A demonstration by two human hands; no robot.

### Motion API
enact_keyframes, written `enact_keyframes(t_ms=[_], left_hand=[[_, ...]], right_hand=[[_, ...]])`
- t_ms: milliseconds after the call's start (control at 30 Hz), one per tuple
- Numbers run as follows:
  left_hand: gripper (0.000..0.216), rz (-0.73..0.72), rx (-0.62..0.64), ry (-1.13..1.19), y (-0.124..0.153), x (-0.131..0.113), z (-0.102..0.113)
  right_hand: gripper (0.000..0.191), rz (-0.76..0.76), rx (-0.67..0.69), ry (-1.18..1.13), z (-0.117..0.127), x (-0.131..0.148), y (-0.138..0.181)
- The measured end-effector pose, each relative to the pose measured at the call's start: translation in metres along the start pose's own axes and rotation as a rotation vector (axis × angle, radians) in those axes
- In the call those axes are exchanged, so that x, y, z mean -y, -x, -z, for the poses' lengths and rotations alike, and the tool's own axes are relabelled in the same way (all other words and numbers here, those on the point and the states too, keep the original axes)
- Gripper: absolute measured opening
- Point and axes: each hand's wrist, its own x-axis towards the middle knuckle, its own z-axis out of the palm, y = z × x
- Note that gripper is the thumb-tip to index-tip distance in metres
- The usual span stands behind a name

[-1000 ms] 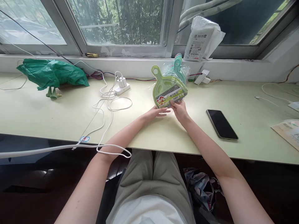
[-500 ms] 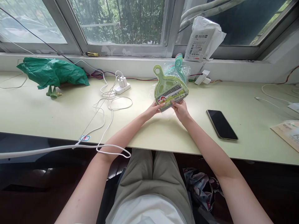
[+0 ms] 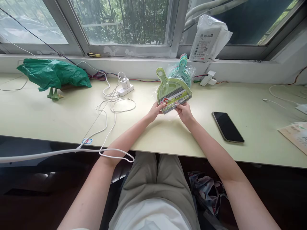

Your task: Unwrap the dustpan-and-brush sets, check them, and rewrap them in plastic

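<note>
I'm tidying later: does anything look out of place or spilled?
A white cable straggles in loose loops over the table and past its front edge, crossing in front of the left forearm, where it might snag. I see no spill.

Two hands: one left hand (image 3: 154,112), one right hand (image 3: 184,113). One green dustpan (image 3: 172,85) near centre; toward one o'clock, several stacked dustpans (image 3: 182,67), too overlapped to count. One phone (image 3: 227,127) at three, one green bag (image 3: 55,75) toward ten, one power strip (image 3: 126,90) at ten, one yellow-handled tool (image 3: 94,55) between ten and eleven, one white package (image 3: 206,43) at one.
</note>
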Motion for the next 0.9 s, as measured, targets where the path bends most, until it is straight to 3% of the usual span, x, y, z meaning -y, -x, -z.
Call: enact_keyframes(t_ms=[433,700,900], left_hand=[[0.055,-0.02,-0.045,-0.036,-0.002,0.0,0.004],[0.045,0.01,-0.125,0.033,-0.004,-0.008,0.009],[0.052,-0.008,-0.036,0.019,0.0,-0.008,0.01]], right_hand=[[0.05,-0.081,0.032,0.011,0.005,-0.002,-0.006],[0.047,-0.073,-0.058,0.063,0.018,0.008,-0.014],[0.058,-0.055,-0.071,0.086,0.016,0.0,-0.01]])
